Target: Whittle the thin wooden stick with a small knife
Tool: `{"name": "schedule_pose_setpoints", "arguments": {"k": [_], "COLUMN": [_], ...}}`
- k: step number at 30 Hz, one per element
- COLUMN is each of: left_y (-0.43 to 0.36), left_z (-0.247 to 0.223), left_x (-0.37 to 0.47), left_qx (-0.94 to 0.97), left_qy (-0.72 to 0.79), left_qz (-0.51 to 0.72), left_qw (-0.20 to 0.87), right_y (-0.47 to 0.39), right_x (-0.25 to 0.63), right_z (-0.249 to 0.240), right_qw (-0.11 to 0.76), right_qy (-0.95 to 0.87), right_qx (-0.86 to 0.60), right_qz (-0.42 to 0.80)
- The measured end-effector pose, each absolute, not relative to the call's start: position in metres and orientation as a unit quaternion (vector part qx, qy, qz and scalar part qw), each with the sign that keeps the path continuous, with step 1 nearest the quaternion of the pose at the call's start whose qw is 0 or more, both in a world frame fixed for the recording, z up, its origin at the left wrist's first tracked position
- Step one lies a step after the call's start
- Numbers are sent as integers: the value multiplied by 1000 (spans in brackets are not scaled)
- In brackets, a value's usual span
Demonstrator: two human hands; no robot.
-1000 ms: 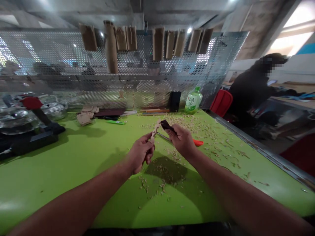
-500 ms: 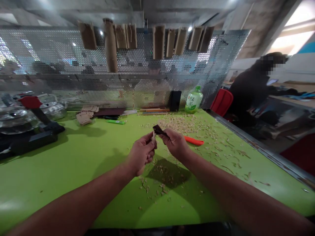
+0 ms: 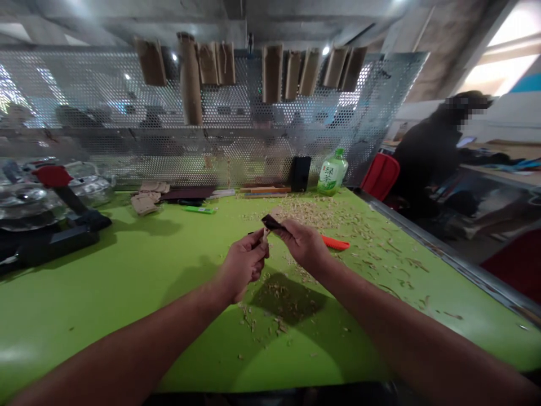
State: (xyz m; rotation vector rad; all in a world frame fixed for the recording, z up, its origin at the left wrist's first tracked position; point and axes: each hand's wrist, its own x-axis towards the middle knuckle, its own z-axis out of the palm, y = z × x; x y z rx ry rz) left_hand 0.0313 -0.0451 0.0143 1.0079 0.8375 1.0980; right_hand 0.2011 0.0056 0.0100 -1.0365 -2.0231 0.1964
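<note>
Green table point(image 3: 139, 265): right hand point(image 3: 306, 243) grips dark strip point(image 3: 273, 223), now lower; left hand point(image 3: 244, 262) pinches wood point(image 3: 265, 235) (apparently).

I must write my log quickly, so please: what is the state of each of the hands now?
Left hand: closed, holding a small pale piece.
Right hand: closed, holding a dark brown piece.

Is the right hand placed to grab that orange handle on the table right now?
Probably yes: the orange handle lies close by the right hand, with nothing lying over its outer end. But that hand grips a dark brown strip, which it would likely need to release first.
</note>
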Motion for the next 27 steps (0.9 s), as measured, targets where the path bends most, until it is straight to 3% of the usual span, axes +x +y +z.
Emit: {"name": "schedule_pose_setpoints", "arguments": {"k": [6,11,27], "left_y": [-43,-43,-43], "left_z": [10,12,11], "left_x": [31,31,31], "left_qx": [447,440,387], "left_qy": [373,358,324], "left_qz": [489,492,486], "left_qw": [650,661,714], "right_y": [6,10,13], "right_x": [198,201,203], "right_z": [8,7,4], "right_qw": [378,418,411], "right_qy": [-832,-800,-801], "right_qx": [-397,-423,-424], "right_qz": [83,77,103]}}
